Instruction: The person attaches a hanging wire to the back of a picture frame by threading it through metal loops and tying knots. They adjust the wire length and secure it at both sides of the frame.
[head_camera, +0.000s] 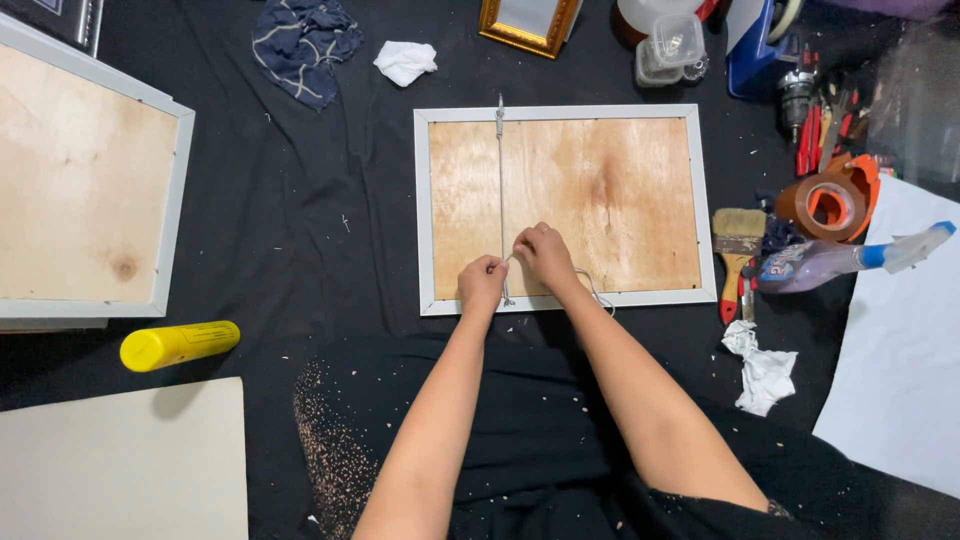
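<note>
A white picture frame (704, 200) lies face down on black cloth, its plywood back (600, 200) up. A thin grey hanging wire (501, 190) runs from a fixing at the frame's top edge straight down to the near edge. My left hand (482, 283) pinches the wire close to the near edge. Right beside it, my right hand (545, 255) grips the same wire; a loose end loops out past that wrist over the frame's lower edge.
A second face-down frame (90, 180) lies at left, with a yellow tube (180, 345) and pale board (120, 465) below it. At right are a paintbrush (738, 250), tape roll (830, 205), spray bottle (850, 262), crumpled tissue (765, 375) and white paper (900, 380). Rags and tools line the far side.
</note>
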